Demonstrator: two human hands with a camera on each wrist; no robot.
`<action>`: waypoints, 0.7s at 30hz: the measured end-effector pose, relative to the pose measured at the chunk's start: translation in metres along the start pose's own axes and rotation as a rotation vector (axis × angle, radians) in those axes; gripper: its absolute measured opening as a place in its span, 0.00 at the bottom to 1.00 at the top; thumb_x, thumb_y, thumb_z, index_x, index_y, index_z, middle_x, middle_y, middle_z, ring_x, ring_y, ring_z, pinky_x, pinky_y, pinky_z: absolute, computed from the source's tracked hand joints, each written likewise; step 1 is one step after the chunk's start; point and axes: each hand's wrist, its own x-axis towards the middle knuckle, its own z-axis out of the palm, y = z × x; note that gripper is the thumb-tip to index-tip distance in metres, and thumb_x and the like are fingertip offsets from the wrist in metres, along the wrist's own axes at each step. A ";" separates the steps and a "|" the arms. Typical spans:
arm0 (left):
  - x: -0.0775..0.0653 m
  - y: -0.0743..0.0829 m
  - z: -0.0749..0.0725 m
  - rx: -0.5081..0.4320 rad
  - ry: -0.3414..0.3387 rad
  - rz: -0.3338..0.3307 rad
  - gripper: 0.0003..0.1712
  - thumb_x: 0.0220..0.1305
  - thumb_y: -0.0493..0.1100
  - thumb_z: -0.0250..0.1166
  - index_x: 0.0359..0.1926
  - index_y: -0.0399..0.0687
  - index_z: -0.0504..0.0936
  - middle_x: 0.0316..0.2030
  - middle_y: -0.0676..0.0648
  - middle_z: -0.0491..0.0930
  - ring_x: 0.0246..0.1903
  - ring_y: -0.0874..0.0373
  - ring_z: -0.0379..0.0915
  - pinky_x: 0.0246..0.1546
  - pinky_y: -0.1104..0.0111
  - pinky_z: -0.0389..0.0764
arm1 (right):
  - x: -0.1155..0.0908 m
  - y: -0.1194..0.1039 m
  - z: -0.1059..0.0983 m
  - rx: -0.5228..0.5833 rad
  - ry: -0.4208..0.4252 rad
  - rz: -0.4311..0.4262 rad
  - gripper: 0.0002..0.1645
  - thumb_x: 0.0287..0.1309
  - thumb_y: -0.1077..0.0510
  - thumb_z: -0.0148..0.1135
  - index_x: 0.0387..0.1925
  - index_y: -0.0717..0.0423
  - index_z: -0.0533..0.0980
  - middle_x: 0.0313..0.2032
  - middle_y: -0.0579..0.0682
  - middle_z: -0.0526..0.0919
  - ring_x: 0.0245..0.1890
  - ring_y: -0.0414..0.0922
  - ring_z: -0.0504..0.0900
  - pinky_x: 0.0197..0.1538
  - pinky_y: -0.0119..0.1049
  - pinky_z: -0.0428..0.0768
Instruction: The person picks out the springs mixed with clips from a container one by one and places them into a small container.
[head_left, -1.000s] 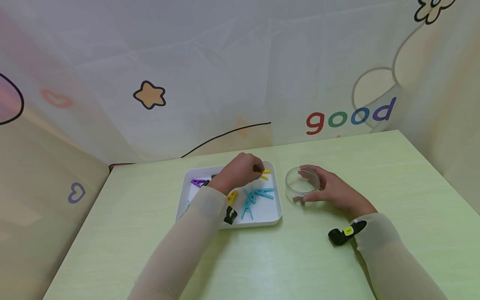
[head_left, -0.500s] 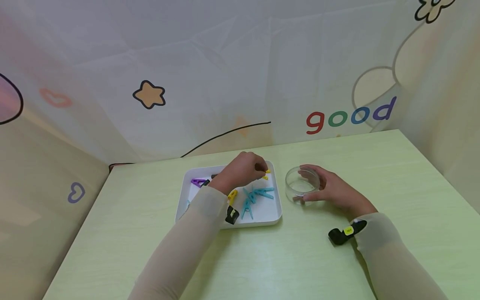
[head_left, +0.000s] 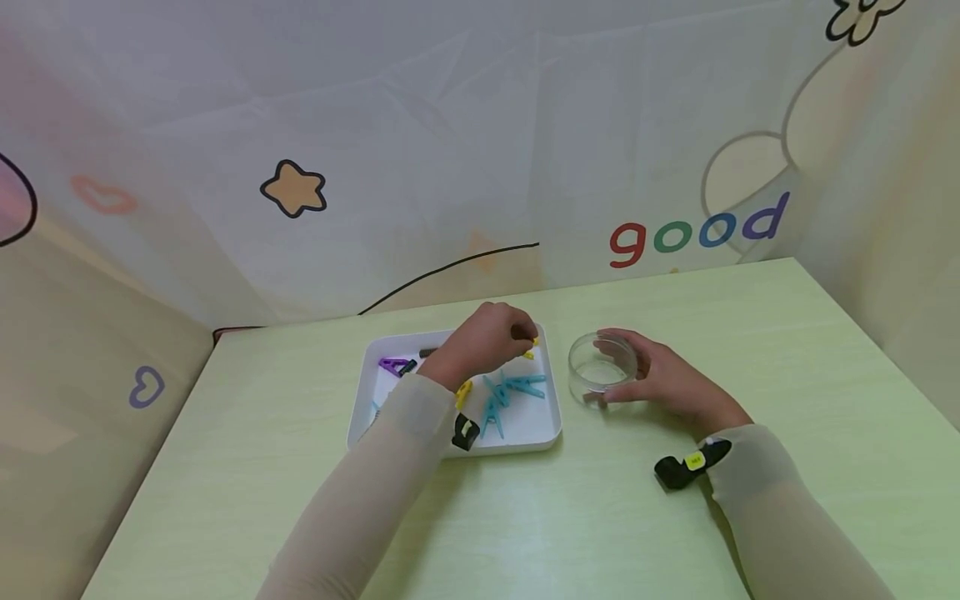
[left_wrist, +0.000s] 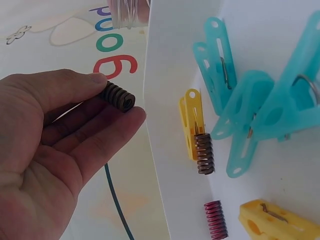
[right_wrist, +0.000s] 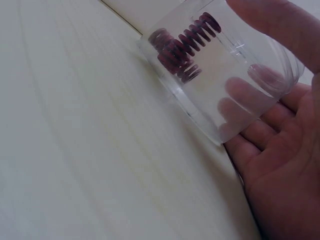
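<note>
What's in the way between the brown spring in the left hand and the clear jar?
Only the right rim of the white tray lies between the brown spring and the clear jar; the left hand seems above it. Nothing else visible blocks the way; the right hand grips the jar's opposite side.

Dark brown metal coil spring [left_wrist: 119, 96], pinched in the left hand [head_left: 489, 340], clear cylindrical container [right_wrist: 215, 60], upright in the right hand [head_left: 667, 379], dark red coil springs [right_wrist: 175, 52] inside

Pale green table [head_left: 585, 525] (faintly grained) beneath white tray [head_left: 534, 427] and clear cup [head_left: 596, 377].
</note>
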 end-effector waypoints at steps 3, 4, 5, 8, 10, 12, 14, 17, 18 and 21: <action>0.001 0.001 0.001 0.002 0.005 0.009 0.13 0.68 0.41 0.60 0.49 0.44 0.84 0.45 0.49 0.84 0.42 0.60 0.77 0.48 0.69 0.81 | -0.001 -0.001 0.000 -0.003 -0.003 -0.006 0.55 0.44 0.44 0.76 0.71 0.37 0.56 0.71 0.52 0.65 0.72 0.57 0.58 0.69 0.63 0.58; 0.001 0.001 0.001 0.001 0.007 0.012 0.13 0.68 0.41 0.60 0.49 0.43 0.84 0.45 0.49 0.84 0.42 0.60 0.77 0.48 0.69 0.81 | -0.001 -0.001 0.000 -0.002 -0.003 -0.007 0.55 0.44 0.44 0.76 0.71 0.37 0.57 0.70 0.52 0.65 0.72 0.57 0.58 0.69 0.63 0.58; 0.001 0.001 0.001 0.003 0.010 0.015 0.13 0.68 0.41 0.60 0.49 0.43 0.84 0.45 0.49 0.84 0.42 0.60 0.78 0.48 0.69 0.81 | -0.001 -0.001 0.000 -0.002 -0.004 -0.010 0.54 0.44 0.45 0.76 0.71 0.37 0.57 0.70 0.52 0.65 0.72 0.57 0.58 0.70 0.63 0.58; 0.002 0.003 0.001 0.004 0.019 0.025 0.13 0.68 0.41 0.60 0.50 0.43 0.84 0.45 0.49 0.84 0.42 0.60 0.78 0.49 0.69 0.81 | -0.002 -0.001 -0.001 0.000 -0.006 -0.016 0.54 0.45 0.45 0.76 0.71 0.37 0.57 0.71 0.52 0.65 0.72 0.57 0.58 0.70 0.63 0.57; 0.003 0.004 0.002 0.003 0.025 0.033 0.13 0.68 0.41 0.60 0.50 0.43 0.83 0.46 0.49 0.84 0.43 0.60 0.78 0.49 0.69 0.81 | -0.002 -0.001 -0.001 0.004 -0.008 -0.019 0.53 0.46 0.45 0.75 0.71 0.37 0.57 0.70 0.52 0.65 0.72 0.56 0.58 0.70 0.63 0.57; 0.003 0.006 0.002 -0.007 0.030 0.042 0.13 0.68 0.41 0.60 0.50 0.42 0.83 0.46 0.49 0.84 0.43 0.59 0.79 0.49 0.69 0.81 | -0.001 -0.001 -0.002 0.007 -0.011 -0.022 0.53 0.46 0.45 0.75 0.71 0.37 0.57 0.70 0.51 0.65 0.73 0.56 0.58 0.70 0.63 0.57; 0.003 0.007 0.002 -0.015 0.041 0.048 0.13 0.68 0.41 0.60 0.49 0.42 0.84 0.46 0.49 0.84 0.43 0.60 0.79 0.49 0.69 0.81 | -0.001 -0.001 -0.002 0.012 -0.012 -0.022 0.52 0.46 0.45 0.75 0.70 0.36 0.57 0.70 0.51 0.65 0.73 0.55 0.58 0.71 0.62 0.56; 0.002 0.010 0.003 -0.027 0.057 0.057 0.12 0.67 0.40 0.60 0.48 0.43 0.84 0.44 0.48 0.85 0.42 0.60 0.79 0.47 0.70 0.80 | -0.001 0.000 -0.002 0.009 -0.012 -0.026 0.52 0.46 0.45 0.75 0.70 0.36 0.57 0.70 0.51 0.65 0.73 0.56 0.58 0.70 0.63 0.56; 0.002 0.011 0.004 -0.028 0.061 0.058 0.12 0.67 0.40 0.60 0.48 0.43 0.84 0.44 0.49 0.85 0.42 0.60 0.79 0.47 0.71 0.80 | -0.001 0.001 -0.002 0.011 -0.012 -0.026 0.52 0.46 0.45 0.75 0.70 0.36 0.57 0.70 0.51 0.65 0.72 0.56 0.58 0.70 0.63 0.56; 0.001 0.013 0.006 -0.026 0.063 0.057 0.12 0.67 0.41 0.60 0.48 0.44 0.84 0.44 0.49 0.85 0.42 0.61 0.79 0.46 0.71 0.80 | -0.001 0.002 0.000 0.012 -0.014 -0.028 0.52 0.46 0.45 0.75 0.70 0.37 0.57 0.70 0.52 0.65 0.73 0.57 0.58 0.70 0.64 0.56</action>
